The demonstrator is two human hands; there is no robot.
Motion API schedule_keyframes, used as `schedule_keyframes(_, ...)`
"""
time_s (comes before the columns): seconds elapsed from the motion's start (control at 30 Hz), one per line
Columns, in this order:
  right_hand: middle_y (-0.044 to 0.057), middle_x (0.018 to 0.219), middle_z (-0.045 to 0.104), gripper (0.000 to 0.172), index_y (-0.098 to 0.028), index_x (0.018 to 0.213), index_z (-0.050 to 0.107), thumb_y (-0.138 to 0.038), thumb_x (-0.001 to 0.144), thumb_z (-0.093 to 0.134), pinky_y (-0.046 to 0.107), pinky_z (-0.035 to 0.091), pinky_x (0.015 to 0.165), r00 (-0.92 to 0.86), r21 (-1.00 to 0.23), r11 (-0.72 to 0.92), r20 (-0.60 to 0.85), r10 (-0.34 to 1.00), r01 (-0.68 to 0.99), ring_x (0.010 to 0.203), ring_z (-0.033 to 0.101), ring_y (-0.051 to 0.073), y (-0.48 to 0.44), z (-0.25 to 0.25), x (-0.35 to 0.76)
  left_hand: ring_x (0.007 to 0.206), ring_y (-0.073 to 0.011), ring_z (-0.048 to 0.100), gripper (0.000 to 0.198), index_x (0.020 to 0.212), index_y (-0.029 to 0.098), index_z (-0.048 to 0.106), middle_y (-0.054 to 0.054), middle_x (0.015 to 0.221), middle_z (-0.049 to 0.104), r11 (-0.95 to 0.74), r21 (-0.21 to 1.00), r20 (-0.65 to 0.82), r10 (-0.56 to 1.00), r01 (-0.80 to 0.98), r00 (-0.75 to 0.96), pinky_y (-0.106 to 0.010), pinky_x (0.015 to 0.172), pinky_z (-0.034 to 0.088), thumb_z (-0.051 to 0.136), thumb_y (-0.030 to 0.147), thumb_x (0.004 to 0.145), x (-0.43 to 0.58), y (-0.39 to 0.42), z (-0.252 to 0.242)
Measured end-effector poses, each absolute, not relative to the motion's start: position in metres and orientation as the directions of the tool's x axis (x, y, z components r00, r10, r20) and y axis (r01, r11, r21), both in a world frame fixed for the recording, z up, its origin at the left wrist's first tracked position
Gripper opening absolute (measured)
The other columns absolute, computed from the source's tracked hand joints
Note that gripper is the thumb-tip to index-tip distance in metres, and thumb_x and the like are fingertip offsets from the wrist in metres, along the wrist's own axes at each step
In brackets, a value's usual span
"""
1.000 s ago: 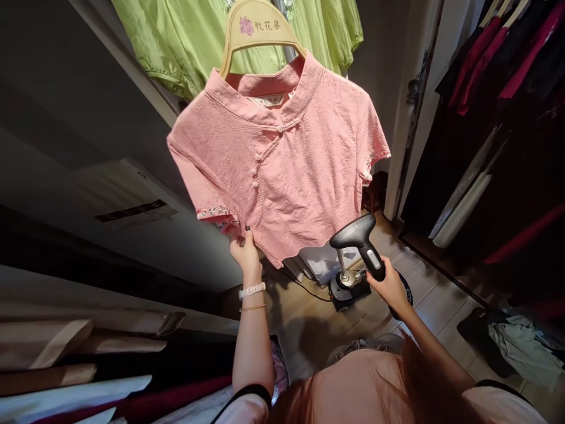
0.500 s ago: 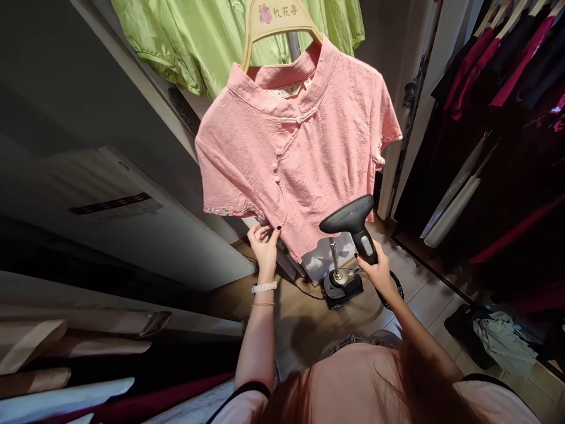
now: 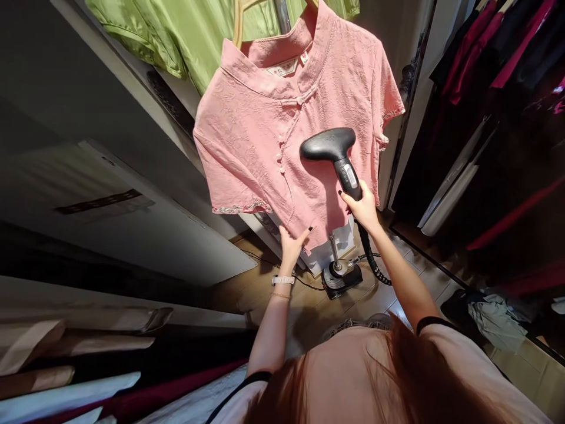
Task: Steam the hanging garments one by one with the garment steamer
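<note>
Because one pink short-sleeved blouse (image 3: 247,147) hangs from one wooden hanger (image 3: 237,29), its cloth falls free above the floor; one black garment steamer head (image 3: 327,144) sits at the blouse's front, possibly touching, the view leaving that unsure; the right hand (image 3: 361,207) grips its handle, fingers wrapped round; the left hand (image 3: 292,247), fingers spread and pinching nothing, meets the lower hem, apparently to steady it; one steamer base (image 3: 342,280), one pole (image 3: 334,250) and one hose (image 3: 373,259) stand below.
</note>
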State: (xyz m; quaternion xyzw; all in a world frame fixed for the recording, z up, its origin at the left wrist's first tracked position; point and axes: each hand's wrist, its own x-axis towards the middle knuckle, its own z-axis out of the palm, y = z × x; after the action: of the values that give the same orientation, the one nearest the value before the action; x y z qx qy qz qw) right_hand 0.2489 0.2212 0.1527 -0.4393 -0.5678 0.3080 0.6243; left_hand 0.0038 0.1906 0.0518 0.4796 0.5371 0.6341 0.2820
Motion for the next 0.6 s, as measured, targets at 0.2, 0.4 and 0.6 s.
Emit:
schedule_keyframes(0.2,0.002,0.099,0.068,0.054,-0.020,0.124,0.057,-0.049,0.079,0.070,0.037,0.055,0.079,0.096,-0.833,0.535,0.549,0.830,0.145,0.085,0.063,0.021,0.219,0.163,0.234,0.095,-0.0266,0.069,0.047,0.099,0.010,0.068,-0.012,0.090,0.072,-0.050,0.996,0.084,0.832,0.076,-0.548,-0.036,0.080,0.058,0.089,0.036,0.066,0.002,0.187,0.017)
schedule_keyframes(0.4,0.003,0.099,0.069,0.058,-0.020,0.129,0.056,-0.053,0.082,0.068,0.037,0.055,0.078,0.037,-0.845,0.521,0.528,0.849,0.118,0.084,0.065,0.022,0.213,0.160,0.211,0.050,-0.0105,0.045,0.047,0.072,0.014,0.061,0.003,0.058,0.053,0.034,0.998,-0.003,0.836,0.046,-0.549,-0.025,0.047,0.038,0.087,0.051,0.062,-0.025,0.167,-0.008)
schedule_keyframes(0.6,0.004,0.106,0.071,0.056,-0.019,0.129,0.055,-0.051,0.084,0.065,0.036,0.051,0.083,0.014,-0.837,0.517,0.527,0.850,0.179,0.090,0.064,0.022,0.213,0.137,0.196,0.056,-0.0099,0.044,0.051,0.064,0.015,0.059,0.004,0.057,0.052,0.021,0.999,-0.001,0.843,0.031,-0.539,-0.025,0.056,0.039,0.088,0.055,0.056,-0.028,0.144,-0.026)
